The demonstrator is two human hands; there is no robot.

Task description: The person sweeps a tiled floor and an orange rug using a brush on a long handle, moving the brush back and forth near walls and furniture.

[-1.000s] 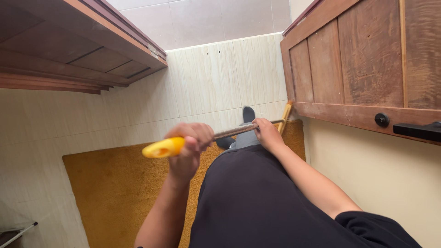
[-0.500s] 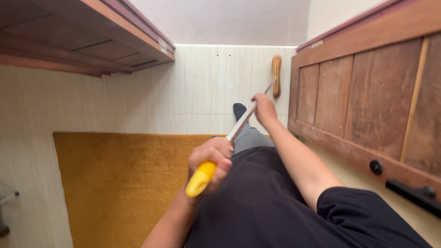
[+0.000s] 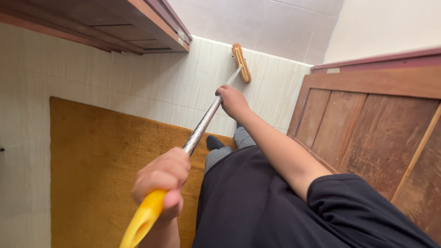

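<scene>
1. Left hand point(image 3: 161, 183): clenched around the upper end of a long-handled broom point(image 3: 204, 121), fingers wrapped at the point where the metal shaft meets the yellow grip point(image 3: 143, 220). The hand sits low in the head view, close to the body.

2. Right hand point(image 3: 233, 102): arm extended forward, fingers closed around the metal shaft further down, nearer the head of the broom. Both hands hold the same shaft, well apart from each other.

3. Broom: the shaft runs diagonally from the lower left up toward the far wall. Its wooden brush head point(image 3: 241, 62) rests on the pale tiled floor point(image 3: 138, 87), near the base of the grey wall tiles point(image 3: 257, 23).

4. Mustard-yellow rug point(image 3: 92, 170): lies flat on the floor to the person's left, below the shaft. The brush head is well apart from it, on bare tile.

5. Wooden panelled door point(image 3: 367, 133): stands at the right, beside the extended right arm.

6. Wooden frame or shelf edge point(image 3: 138, 27): occupies the upper left corner; I cannot tell which kind of fitting it is.

7. Person: dark shirt, grey trouser leg and dark sock point(image 3: 214, 142) visible at the rug's edge.
</scene>
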